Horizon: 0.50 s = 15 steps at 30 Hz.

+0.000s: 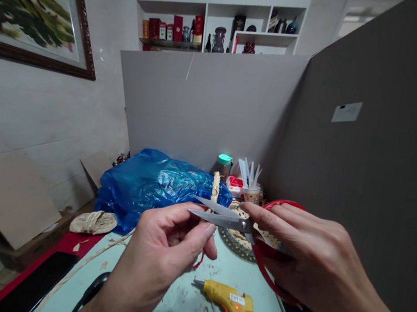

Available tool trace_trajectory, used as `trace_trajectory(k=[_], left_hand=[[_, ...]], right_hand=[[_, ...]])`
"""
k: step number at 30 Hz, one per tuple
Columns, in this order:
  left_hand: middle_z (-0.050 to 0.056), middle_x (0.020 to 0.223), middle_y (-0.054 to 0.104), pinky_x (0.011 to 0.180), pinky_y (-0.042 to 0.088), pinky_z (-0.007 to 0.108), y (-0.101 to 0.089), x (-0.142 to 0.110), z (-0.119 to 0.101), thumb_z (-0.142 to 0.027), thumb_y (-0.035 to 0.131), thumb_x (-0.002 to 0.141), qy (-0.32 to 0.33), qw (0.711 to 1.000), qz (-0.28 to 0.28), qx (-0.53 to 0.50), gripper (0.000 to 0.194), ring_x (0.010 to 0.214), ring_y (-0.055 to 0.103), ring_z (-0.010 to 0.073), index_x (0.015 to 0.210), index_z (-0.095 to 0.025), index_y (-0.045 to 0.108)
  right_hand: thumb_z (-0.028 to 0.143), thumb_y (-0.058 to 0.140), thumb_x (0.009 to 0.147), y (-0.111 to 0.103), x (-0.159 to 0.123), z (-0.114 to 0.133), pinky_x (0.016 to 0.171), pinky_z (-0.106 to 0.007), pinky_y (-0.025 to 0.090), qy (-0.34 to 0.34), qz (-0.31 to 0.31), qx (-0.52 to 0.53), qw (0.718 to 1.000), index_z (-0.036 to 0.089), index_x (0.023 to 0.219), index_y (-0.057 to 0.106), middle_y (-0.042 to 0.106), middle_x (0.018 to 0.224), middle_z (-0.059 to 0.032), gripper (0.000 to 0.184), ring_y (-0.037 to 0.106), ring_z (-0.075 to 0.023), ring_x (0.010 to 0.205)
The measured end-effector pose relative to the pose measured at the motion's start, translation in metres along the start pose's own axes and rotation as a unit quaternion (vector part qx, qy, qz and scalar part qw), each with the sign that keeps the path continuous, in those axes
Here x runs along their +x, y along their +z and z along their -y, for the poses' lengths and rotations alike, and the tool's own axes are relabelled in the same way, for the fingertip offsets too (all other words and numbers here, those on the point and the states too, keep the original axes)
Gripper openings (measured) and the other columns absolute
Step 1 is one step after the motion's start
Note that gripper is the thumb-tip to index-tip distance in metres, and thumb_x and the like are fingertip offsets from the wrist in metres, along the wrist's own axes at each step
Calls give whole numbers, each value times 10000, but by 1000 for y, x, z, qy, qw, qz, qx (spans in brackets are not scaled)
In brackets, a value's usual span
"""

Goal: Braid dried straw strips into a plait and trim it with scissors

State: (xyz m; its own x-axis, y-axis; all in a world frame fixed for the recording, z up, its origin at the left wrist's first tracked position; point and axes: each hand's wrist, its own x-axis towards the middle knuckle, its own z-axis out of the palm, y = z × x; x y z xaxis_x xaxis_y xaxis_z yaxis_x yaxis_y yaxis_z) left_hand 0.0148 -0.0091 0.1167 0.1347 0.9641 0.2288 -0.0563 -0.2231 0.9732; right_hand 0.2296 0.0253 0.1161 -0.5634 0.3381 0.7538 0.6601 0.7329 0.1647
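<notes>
While the right hand holds one pair of scissors, the left hand pinches one braided strip. One glue gun lies below.

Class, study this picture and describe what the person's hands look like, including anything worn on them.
The left hand and right hand are both bare, with five slender fingers' build and no gloves. No ring, watch or bracelet shows, and no sleeve comes into view.
</notes>
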Motion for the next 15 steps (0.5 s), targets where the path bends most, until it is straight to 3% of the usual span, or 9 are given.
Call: trace_trajectory(k=[4, 10, 13, 15], left_hand=[[-34, 569, 570, 371, 238, 127, 0, 1, 0, -277, 632, 868, -7, 1000, 11, -19, 252, 388, 289, -5, 652, -148, 645], [-25, 588, 591, 368, 219, 133, 0, 5, 3, -258, 622, 879, -9, 992, 58, -109, 200, 364, 271, -19, 725, -141, 676], [-9, 621, 621, 375, 205, 141, -2, 9, 4, -257, 633, 868, 3, 995, 52, -90, 145, 378, 295, -11, 804, -146, 700], [-12, 604, 616, 384, 207, 145, -2, 11, 4, -256, 634, 861, 13, 997, 43, -55, 135, 400, 299, 3, 851, -150, 717]], right_hand=[[110, 545, 866, 0, -1, -1, 564, -256, 467, -16, -23, -24, 999, 174, 1115, 634, 682, 782, -20, 272, 612, -140, 649], [129, 551, 853, 3, -2, -5, 519, -249, 468, -22, -27, -63, 997, 170, 1108, 651, 693, 772, -13, 277, 641, -141, 628], [122, 558, 848, 6, -2, -6, 525, -242, 484, 10, -24, -22, 999, 172, 1081, 667, 711, 790, -24, 262, 660, -144, 633], [158, 594, 848, 7, -2, -4, 553, -231, 513, 79, -50, 51, 994, 193, 1081, 672, 723, 819, -29, 248, 674, -145, 646]])
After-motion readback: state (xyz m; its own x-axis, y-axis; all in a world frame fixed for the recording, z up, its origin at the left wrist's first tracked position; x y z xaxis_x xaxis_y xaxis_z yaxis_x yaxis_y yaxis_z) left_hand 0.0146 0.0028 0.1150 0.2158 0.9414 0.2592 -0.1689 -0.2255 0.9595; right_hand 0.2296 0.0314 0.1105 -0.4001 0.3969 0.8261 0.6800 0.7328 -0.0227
